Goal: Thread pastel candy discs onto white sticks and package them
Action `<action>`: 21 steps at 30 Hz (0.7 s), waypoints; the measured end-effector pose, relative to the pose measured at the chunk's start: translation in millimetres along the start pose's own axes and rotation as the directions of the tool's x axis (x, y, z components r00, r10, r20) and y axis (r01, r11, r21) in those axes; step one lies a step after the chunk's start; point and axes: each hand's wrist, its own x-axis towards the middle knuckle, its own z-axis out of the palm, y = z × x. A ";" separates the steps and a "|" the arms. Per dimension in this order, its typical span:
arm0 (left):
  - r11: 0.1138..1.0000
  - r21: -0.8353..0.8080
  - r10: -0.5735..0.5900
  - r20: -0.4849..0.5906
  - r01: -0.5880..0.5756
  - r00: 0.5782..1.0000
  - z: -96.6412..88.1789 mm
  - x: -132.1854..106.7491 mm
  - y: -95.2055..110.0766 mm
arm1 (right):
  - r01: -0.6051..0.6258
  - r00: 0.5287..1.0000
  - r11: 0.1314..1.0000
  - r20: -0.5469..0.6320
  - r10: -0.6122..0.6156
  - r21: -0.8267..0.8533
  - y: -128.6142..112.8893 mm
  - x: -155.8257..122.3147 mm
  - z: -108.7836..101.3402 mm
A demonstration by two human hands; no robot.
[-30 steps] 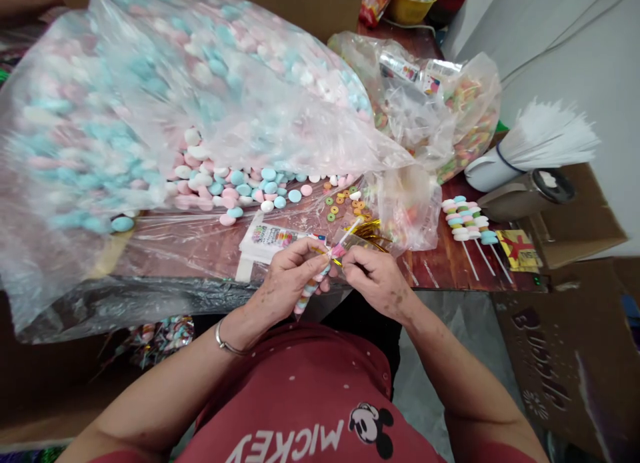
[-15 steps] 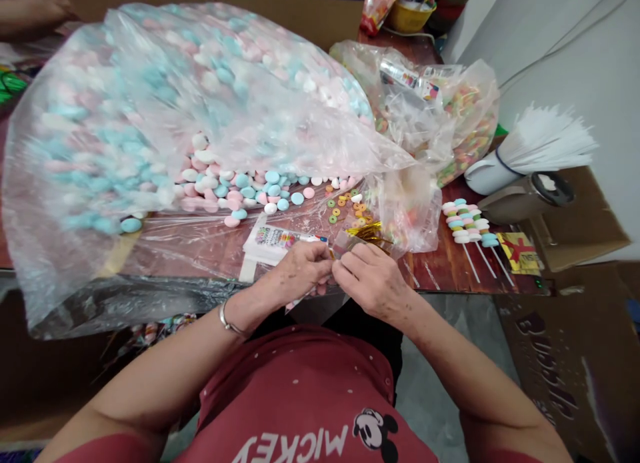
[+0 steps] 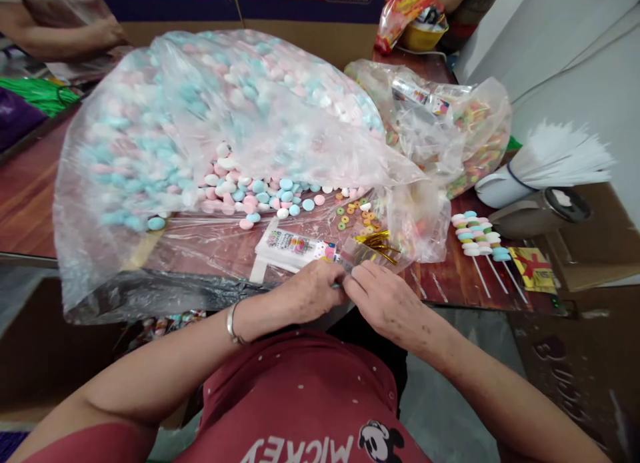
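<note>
Clear plastic wrapper [image 3: 339, 312], mostly hidden, sits in the grasp of the left hand [image 3: 315, 294] at the table [image 3: 459, 283] edge. Touching it, the right hand [image 3: 380, 297] is curled, its contents hidden. Gold ties [image 3: 376, 241] lie just beyond them.

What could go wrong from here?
The right hand sits close to the shiny gold metallic strips, so a sweep might scatter them. Three skewers of pastel, rounded sweets lie near the front edge of the red-brown wooden table and could be knocked off. Loose pink, white and blue disc-shaped sweets beside the large clear plastic bag might roll away.
</note>
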 end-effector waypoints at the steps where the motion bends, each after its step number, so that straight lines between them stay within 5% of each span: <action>1: 0.976 0.211 0.087 -0.149 -0.054 0.985 3.9 0.0 1.3 | -0.114 0.993 0.993 -0.019 0.113 -0.027 -1.8 1.5 5.3; 3: 0.830 0.551 0.326 -0.359 -0.083 0.874 10.6 1.8 2.3 | -0.344 0.934 0.939 -0.098 0.343 0.011 -2.5 7.1 16.8; 5: 0.695 0.714 0.553 -0.455 -0.085 0.698 14.1 4.8 0.9 | -0.499 0.823 0.838 -0.182 0.538 0.220 0.2 15.6 26.4; 7: 0.618 0.776 0.715 -0.490 -0.125 0.499 14.9 5.7 -2.3 | -0.525 0.684 0.657 -0.191 0.704 0.540 3.3 25.1 31.0; 9: 0.563 0.789 0.805 -0.456 -0.245 0.379 14.8 2.2 -6.2 | -0.434 0.569 0.388 -0.087 0.818 0.813 3.0 33.3 29.9; 11: 0.559 0.714 0.821 -0.406 -0.421 0.401 14.5 -4.9 -9.4 | -0.315 0.519 0.160 0.029 0.854 0.935 -2.8 39.1 24.7; 12: 0.617 0.613 0.783 -0.419 -0.494 0.459 13.5 -9.0 -10.4 | -0.274 0.515 0.102 0.056 0.856 0.956 -7.6 41.1 21.3; 14: 0.812 0.246 0.571 -0.522 -0.529 0.633 8.0 -16.6 -10.8 | -0.237 0.532 0.102 0.041 0.846 0.966 -19.7 44.1 14.8; 16: 0.879 -0.135 0.299 -0.590 -0.456 0.750 -3.9 -23.0 -8.9 | -0.223 0.595 0.149 0.013 0.804 0.963 -31.7 47.3 11.0; 18: 0.806 -0.360 0.182 -0.604 -0.470 0.776 -20.3 -30.0 -5.9 | -0.197 0.675 0.140 0.031 0.737 0.970 -40.2 52.0 11.2; 21: 0.578 -0.580 0.301 -0.501 -0.573 0.811 -43.3 -45.2 -4.7 | -0.200 0.718 0.097 0.079 0.692 0.975 -45.3 61.0 16.4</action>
